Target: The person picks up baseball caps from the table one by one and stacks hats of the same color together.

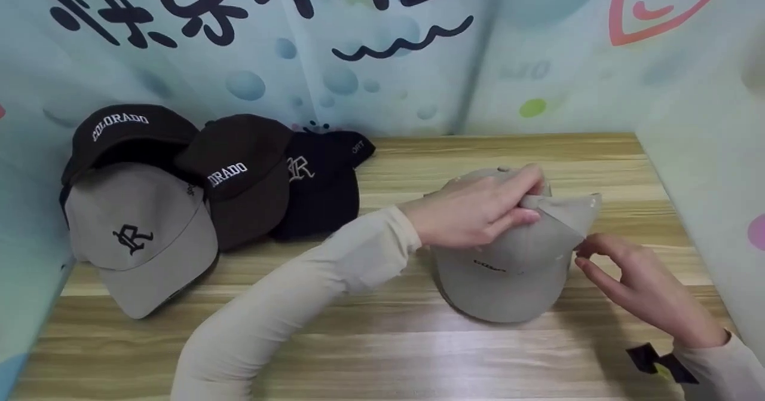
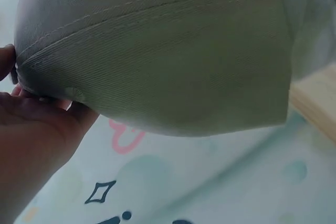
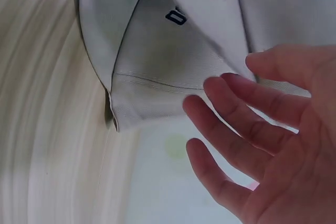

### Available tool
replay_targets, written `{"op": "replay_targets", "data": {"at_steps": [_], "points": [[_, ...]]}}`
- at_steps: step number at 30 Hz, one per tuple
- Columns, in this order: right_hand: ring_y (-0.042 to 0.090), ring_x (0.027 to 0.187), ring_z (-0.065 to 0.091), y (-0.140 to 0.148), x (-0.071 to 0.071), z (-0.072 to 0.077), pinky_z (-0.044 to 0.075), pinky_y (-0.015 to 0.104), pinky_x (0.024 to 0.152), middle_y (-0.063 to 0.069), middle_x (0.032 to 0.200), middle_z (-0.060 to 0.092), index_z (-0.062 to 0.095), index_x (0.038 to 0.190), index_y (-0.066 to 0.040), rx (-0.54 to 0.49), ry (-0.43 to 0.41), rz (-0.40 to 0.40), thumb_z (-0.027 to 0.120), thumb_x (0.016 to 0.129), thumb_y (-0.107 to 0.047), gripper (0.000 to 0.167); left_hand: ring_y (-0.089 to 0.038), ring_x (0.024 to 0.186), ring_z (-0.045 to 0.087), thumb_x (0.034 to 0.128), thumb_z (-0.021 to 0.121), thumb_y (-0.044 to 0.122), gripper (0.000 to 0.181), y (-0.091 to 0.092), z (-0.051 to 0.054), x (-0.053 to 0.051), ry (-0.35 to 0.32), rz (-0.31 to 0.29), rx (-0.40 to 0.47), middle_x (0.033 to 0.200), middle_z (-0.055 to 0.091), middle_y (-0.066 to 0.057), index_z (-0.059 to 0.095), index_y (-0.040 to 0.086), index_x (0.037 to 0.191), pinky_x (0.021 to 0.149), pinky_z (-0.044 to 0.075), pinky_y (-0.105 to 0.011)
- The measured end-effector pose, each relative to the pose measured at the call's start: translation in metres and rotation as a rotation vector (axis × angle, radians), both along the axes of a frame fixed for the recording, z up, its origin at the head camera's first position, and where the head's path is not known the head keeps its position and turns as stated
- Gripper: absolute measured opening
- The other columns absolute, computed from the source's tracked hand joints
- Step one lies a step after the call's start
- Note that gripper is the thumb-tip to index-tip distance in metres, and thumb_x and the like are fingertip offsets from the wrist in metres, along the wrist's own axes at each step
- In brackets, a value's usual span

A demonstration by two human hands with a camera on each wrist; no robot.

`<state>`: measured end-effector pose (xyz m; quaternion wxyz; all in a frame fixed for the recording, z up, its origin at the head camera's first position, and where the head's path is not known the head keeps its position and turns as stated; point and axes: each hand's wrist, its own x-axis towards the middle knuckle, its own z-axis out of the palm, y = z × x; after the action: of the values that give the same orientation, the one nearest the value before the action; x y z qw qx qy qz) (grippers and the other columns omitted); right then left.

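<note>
In the head view two beige caps overlap at the right of the table. The lower cap [image 1: 502, 298] lies brim toward me, with small dark lettering on its front. Over it the upper beige cap [image 1: 568, 214] is tilted, a corner sticking out to the right. My left hand [image 1: 484, 210] reaches across and grips the upper cap's edge between thumb and fingers. My right hand [image 1: 642, 281] is at its right side. In the right wrist view, thumb and index finger pinch a tapering cap corner [image 3: 239, 51]; the other fingers are spread.
On the left sit a black COLORADO cap [image 1: 134, 126], a grey cap with a black R [image 1: 140, 219], a dark brown cap [image 1: 245, 180] and a navy cap [image 1: 326, 192], overlapping. Printed fabric walls [image 1: 370, 90] stand behind and beside the wood-grain table [image 1: 388, 341].
</note>
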<state>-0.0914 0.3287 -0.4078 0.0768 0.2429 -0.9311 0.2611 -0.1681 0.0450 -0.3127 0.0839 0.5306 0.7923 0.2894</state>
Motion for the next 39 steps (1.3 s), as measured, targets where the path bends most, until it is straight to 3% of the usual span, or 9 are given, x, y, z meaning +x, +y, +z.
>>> {"op": "replay_targets", "data": {"at_steps": [6,10,13,18,22,25,30,34,39], "points": [[0.008,0.079,0.063,0.004,0.001,-0.002,0.051,0.028,0.067,-0.002,0.086,0.069,0.069,0.093,-0.008,0.062,0.011,-0.003,0.068,0.087,0.000,0.010,-0.015,0.090,0.048,0.1025,0.045,0.026,0.024,0.015,-0.017,-0.011,-0.064,-0.013,0.008,0.098,0.051,-0.003,0.041,0.006,0.116,0.082,0.036,-0.022],[0.010,0.080,0.063,0.001,0.001,-0.005,0.052,0.034,0.063,-0.002,0.088,0.069,0.069,0.094,-0.008,0.045,-0.009,0.020,0.067,0.088,0.001,0.011,-0.013,0.103,0.053,0.1024,0.043,0.032,0.029,0.019,-0.029,-0.021,-0.007,0.090,-0.075,0.113,0.057,0.000,0.042,0.010,0.121,0.088,0.039,-0.028],[0.010,0.081,0.063,-0.005,0.000,-0.008,0.053,0.036,0.063,0.000,0.090,0.070,0.069,0.096,-0.007,0.041,-0.028,0.040,0.067,0.088,0.000,0.011,-0.015,0.112,0.050,0.1022,0.040,0.039,0.032,0.021,-0.036,-0.029,0.027,0.189,-0.170,0.125,0.055,0.003,0.042,0.015,0.124,0.089,0.037,-0.035],[0.008,0.081,0.063,-0.018,0.003,-0.016,0.054,0.035,0.066,-0.002,0.092,0.070,0.069,0.096,-0.008,0.034,-0.019,0.098,0.070,0.083,0.004,0.017,-0.018,0.113,0.042,0.1013,0.034,0.048,0.035,0.023,-0.046,-0.041,0.049,0.302,-0.315,0.124,0.047,0.004,0.045,0.024,0.124,0.087,0.033,-0.038],[0.006,0.081,0.063,-0.026,0.006,-0.022,0.053,0.031,0.066,-0.003,0.091,0.068,0.067,0.096,-0.009,0.039,0.011,0.159,0.071,0.081,0.005,0.021,-0.021,0.126,0.036,0.0974,0.036,0.058,0.047,0.018,-0.049,-0.040,0.043,0.323,-0.349,0.140,0.039,0.001,0.044,0.031,0.135,0.096,0.030,-0.045],[0.006,0.080,0.063,-0.029,0.008,-0.023,0.053,0.030,0.064,-0.004,0.091,0.068,0.066,0.097,-0.010,0.051,0.025,0.184,0.072,0.080,0.004,0.023,-0.026,0.138,0.025,0.0909,0.043,0.066,0.065,0.012,-0.051,-0.033,0.024,0.303,-0.385,0.156,0.020,-0.002,0.033,0.037,0.148,0.105,0.024,-0.052],[0.010,0.079,0.065,-0.032,0.008,-0.024,0.053,0.032,0.063,-0.003,0.091,0.068,0.065,0.098,-0.011,0.064,0.034,0.214,0.072,0.080,0.004,0.025,-0.033,0.142,0.015,0.0812,0.054,0.072,0.086,0.003,-0.056,-0.024,0.035,0.262,-0.449,0.161,0.002,-0.003,0.019,0.040,0.153,0.108,0.013,-0.062],[0.011,0.080,0.065,-0.034,0.010,-0.024,0.054,0.033,0.063,-0.002,0.092,0.068,0.065,0.099,-0.011,0.071,0.025,0.212,0.072,0.080,0.003,0.025,-0.035,0.144,0.009,0.0826,0.054,0.070,0.086,-0.007,-0.054,-0.020,0.032,0.269,-0.461,0.161,-0.002,-0.003,0.015,0.041,0.153,0.108,0.006,-0.064],[0.009,0.084,0.063,-0.036,0.013,-0.021,0.053,0.031,0.067,-0.004,0.098,0.066,0.067,0.100,-0.012,0.064,0.037,0.177,0.074,0.080,0.002,0.025,-0.033,0.144,0.010,0.0874,0.051,0.066,0.081,-0.029,-0.046,-0.025,0.049,0.299,-0.429,0.161,0.001,-0.004,0.015,0.039,0.154,0.108,0.005,-0.063]]}}
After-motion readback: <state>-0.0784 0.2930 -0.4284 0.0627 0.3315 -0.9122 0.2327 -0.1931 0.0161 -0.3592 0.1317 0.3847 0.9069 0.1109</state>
